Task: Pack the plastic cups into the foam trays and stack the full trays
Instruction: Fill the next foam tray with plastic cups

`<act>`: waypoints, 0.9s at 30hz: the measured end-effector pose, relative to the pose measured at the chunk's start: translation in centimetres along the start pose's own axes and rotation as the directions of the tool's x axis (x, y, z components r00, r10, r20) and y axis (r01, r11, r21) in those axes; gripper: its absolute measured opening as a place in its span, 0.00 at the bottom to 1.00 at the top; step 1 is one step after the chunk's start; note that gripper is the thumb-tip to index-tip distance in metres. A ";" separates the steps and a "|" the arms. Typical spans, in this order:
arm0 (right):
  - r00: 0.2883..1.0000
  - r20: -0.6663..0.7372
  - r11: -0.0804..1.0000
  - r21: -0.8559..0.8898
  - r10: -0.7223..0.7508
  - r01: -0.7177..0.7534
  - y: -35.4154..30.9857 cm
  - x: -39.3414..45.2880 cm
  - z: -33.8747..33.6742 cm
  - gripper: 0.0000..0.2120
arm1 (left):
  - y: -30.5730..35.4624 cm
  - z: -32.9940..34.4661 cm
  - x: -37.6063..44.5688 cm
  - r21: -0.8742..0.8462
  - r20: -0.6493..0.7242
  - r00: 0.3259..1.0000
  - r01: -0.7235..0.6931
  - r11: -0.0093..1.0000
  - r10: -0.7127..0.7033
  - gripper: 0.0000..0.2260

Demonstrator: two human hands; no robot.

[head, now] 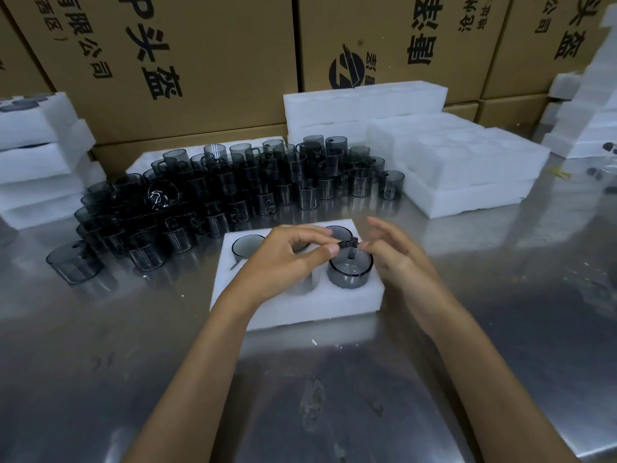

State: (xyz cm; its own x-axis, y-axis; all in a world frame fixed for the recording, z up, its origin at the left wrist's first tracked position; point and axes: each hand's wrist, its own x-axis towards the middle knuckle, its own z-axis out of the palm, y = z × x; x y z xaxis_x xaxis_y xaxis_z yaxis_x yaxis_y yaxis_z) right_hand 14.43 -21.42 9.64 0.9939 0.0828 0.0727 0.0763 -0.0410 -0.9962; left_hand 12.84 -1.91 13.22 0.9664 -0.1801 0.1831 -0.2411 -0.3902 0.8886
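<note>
At the left edge of the worktop (100,345) a stack (36,155) of foam trays stands, and beside it a big crowd of loose cups (207,192) waits, so I judge most of the packing is not done. In the middle, the tray (300,305) holds a few cups; the left hand (283,259) pinches the rim of the cup (350,270) sitting in the near right pocket, while the right hand (397,255) touches it with relaxed fingers. Toward the right edge, more trays (467,168) lie stacked, seemingly empty.
</note>
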 end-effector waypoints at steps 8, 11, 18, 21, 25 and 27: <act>0.916 0.367 0.955 0.175 0.164 -0.241 1.0 1.2 -2.4 0.40 | -0.3 -0.3 0.0 0.118 -0.013 0.999 0.042 0.992 -0.041 0.24; 0.920 0.350 0.948 0.191 0.175 -0.253 1.3 1.0 -2.3 0.35 | -0.8 -0.1 0.1 0.232 -0.014 0.995 0.101 0.968 -0.101 0.29; 0.932 0.322 0.955 0.182 0.165 -0.232 1.4 1.1 -2.0 0.27 | -1.9 0.8 0.8 0.449 -0.022 0.992 0.122 0.885 -0.126 0.33; 0.935 0.329 0.965 0.169 0.134 -0.198 1.4 1.0 -2.1 0.23 | -2.3 0.7 0.8 0.455 -0.018 0.994 0.107 0.884 -0.111 0.29; 0.955 0.273 0.970 0.174 0.117 -0.169 1.4 0.9 -1.6 0.19 | -2.4 1.0 0.8 0.496 -0.042 0.996 0.088 0.864 -0.078 0.25; 0.968 0.221 0.965 0.201 0.121 -0.166 1.4 0.9 -1.1 0.18 | -2.3 1.4 0.7 0.530 -0.079 0.996 0.083 0.844 -0.049 0.25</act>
State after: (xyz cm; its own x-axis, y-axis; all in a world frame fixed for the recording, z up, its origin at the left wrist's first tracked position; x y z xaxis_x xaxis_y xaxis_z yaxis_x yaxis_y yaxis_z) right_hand 15.54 -22.54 8.39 0.9536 0.2950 -0.0602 -0.1075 0.1469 -0.9833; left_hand 13.99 -2.36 10.72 0.9810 -0.0891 0.1723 -0.1700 -0.8229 0.5422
